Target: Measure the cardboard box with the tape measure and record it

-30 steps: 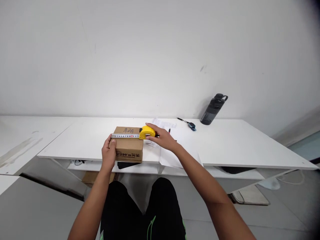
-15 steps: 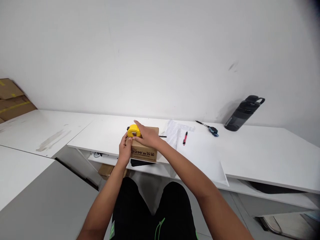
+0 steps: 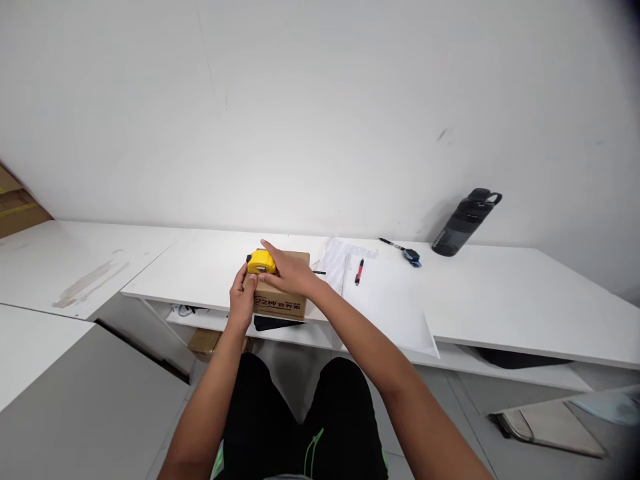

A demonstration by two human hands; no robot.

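Observation:
A small brown cardboard box (image 3: 280, 305) with dark printing on its front sits at the desk's front edge. On its top left end is a yellow tape measure (image 3: 261, 261), with my right hand (image 3: 290, 272) wrapped round its right side, thumb and fingers on either side. My left hand (image 3: 242, 295) is closed at the box's front left corner, its thumb just below the tape measure; what its fingertips pinch is partly hidden. Beyond my right hand a thin black stick (image 3: 320, 272) pokes out, its other end hidden.
White papers (image 3: 385, 307) lie right of the box, with a red pen (image 3: 359, 271) on them. Farther back are a black pen (image 3: 390, 243), a small dark blue object (image 3: 412, 257) and a black bottle (image 3: 465, 223) near the wall. Under the desktop runs a shelf (image 3: 295, 339).
The whole scene has shifted slightly left in view as my head turned. Both hands keep their places at the tape measure and box; the tape measure looks slightly tilted compared with before.

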